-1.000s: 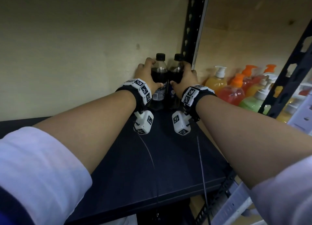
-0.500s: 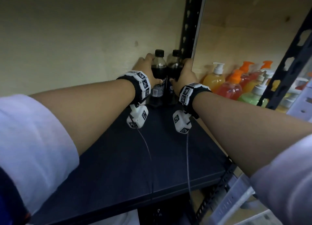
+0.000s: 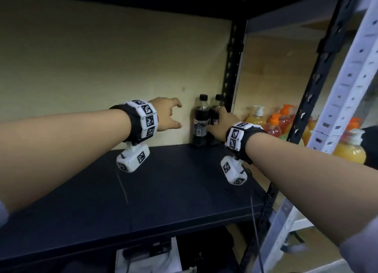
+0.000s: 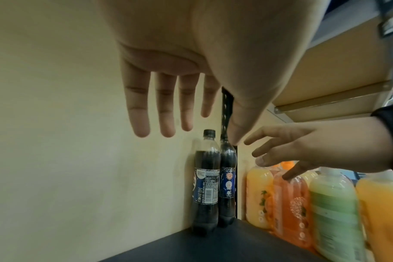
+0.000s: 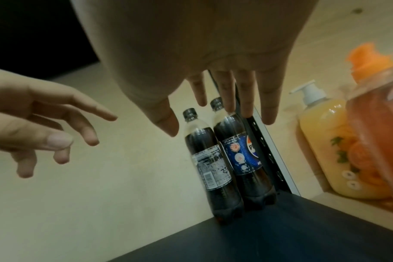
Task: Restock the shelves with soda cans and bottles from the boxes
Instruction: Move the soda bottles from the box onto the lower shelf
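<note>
Bottles (image 3: pixel 206 123) partly behind right hand (image 3: pixel 219 125)

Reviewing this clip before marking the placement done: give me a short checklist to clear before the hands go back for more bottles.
1. Left soda bottle upright on the shelf: ok.
2. Right soda bottle upright beside it, in the back corner: ok.
3. Left hand open, clear of bottles: ok.
4. Right hand holding nothing: ok, per wrist views.
5. Bottles touching each other: cannot tell.
6. Caps tight: cannot tell.
</note>
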Demonstrator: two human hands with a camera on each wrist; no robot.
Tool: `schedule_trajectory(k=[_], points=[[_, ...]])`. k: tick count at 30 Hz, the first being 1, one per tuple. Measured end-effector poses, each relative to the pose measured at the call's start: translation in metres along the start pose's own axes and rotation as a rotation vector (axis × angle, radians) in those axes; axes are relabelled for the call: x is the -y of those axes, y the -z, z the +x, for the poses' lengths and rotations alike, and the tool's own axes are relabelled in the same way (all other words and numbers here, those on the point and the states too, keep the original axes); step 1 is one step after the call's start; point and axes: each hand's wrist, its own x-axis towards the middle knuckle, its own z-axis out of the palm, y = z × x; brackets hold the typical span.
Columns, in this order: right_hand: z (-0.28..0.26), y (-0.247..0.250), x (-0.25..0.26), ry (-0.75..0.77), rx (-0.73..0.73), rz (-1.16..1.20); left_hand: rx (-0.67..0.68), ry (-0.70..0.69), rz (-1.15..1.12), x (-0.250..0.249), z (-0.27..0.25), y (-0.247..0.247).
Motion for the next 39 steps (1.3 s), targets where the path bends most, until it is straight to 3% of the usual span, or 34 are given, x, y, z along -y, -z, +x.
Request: schedule_trajectory(k=[8,20,25,29,34,39], points=[[-0.084,0.005,0.022,0.084,0.025,-0.058,0.040,0.265,0.134,0.038,-0.106,0.020],[-0.216,-0.055,0.043,0.182,0.324,-0.012,0.200,0.395,-0.036,0.060,-0.272,-0.035],[-0.263,-0.085,0.042,0.323,0.397,-0.010,0.283,0.441,-0.107,0.058,-0.323,-0.059],[-0.290,-0.110,0.037,0.361,0.545,-0.079,0.397,0.478,-0.220,0.048,-0.348,-0.090],[-0.309,-0.158,0.028,0.388,0.875,-0.236,0.597,0.449,-0.226,0.042,-0.363,-0.149],[-0.324,-0.214,0.001,0.298,1.041,-0.318,0.718,0.543,-0.185,0.059,-0.381,-0.212]])
